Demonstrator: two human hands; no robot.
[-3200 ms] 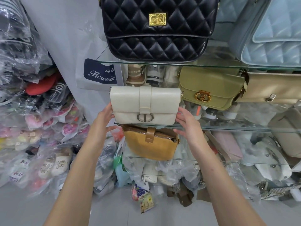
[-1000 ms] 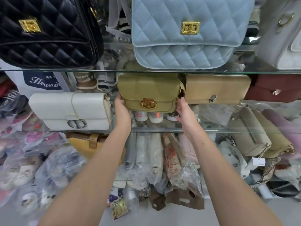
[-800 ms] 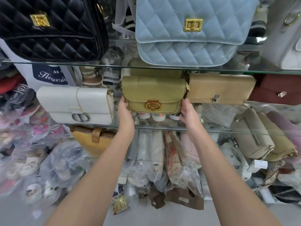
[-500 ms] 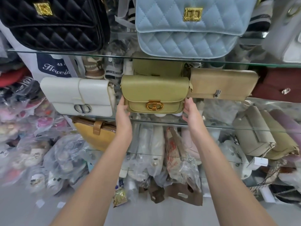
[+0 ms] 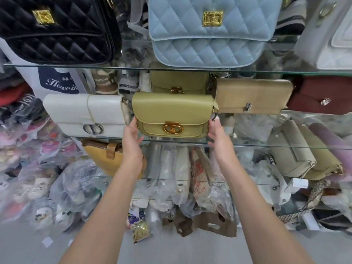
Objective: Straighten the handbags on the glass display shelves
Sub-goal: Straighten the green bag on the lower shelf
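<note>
Left hand, right hand now at olive bag, apparently drawn forward.

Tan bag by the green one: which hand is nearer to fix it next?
Probably the right hand: it is at the green bag's right end, beside the tan bag. The left hand is farther off.

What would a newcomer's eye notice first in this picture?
The olive green handbag with a gold clasp sits on the middle shelf, between the left hand and right hand. Above, a light blue quilted bag and a black quilted bag stand on the top shelf.
</note>
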